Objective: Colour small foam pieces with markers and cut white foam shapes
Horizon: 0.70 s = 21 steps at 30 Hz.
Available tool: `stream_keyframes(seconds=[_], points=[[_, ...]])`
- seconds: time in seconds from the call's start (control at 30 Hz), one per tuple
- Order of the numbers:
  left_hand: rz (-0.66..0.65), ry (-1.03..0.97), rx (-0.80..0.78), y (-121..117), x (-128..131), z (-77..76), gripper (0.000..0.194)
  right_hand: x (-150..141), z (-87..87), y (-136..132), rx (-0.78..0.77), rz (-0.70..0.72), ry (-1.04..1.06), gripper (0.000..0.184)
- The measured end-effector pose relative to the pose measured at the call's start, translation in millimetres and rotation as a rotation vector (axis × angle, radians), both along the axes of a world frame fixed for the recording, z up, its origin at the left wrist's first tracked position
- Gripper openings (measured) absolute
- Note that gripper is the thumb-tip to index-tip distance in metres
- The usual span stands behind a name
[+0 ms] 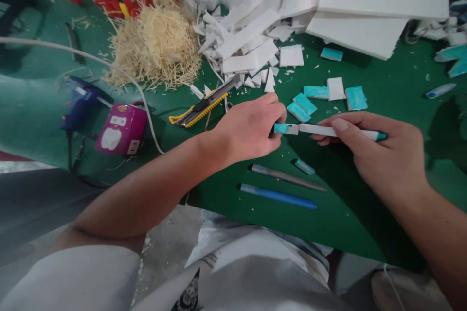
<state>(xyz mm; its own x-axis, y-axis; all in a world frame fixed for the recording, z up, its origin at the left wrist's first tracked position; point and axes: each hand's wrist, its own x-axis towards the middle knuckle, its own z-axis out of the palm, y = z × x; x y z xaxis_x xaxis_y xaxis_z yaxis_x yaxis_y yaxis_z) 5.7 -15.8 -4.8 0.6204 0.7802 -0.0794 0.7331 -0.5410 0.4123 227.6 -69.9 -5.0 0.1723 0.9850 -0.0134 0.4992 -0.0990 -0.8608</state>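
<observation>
- Just right of the yellow-and-black utility knife [204, 108], the left hand [251, 126] curls its fingers around a small white-and-turquoise foam-like piece [281, 129]; a weak grip could let it slip.
- Farther right of the knife, the right hand [388, 148] pinches a slim white marker [319, 130]; overshooting could ink the left fingers.
- Careless backward movement could nudge the knife.

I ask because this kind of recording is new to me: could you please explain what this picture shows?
There is no robot: a camera worn on a person's head looks forward and down at their bare hands. The left hand holds a small piece, partly turquoise; the right hand holds a white marker, its tip at that piece. On the green table lie a yellow knife, a blue pen, white scraps and straw-like strands.
</observation>
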Motion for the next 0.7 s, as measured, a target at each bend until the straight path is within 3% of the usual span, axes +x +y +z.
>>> stream_keyframes(seconds=[0.23,0.7], points=[[-0.018,-0.024,-0.007,2.3,-0.4,-0.8,0.013,3.2,-4.5,-1.1,0.045,0.04,0.009,0.017],[-0.017,-0.018,0.0,2.9,-0.7,-2.3,0.013,0.5,1.8,-0.6,-0.03,0.018,-0.016,0.02]])
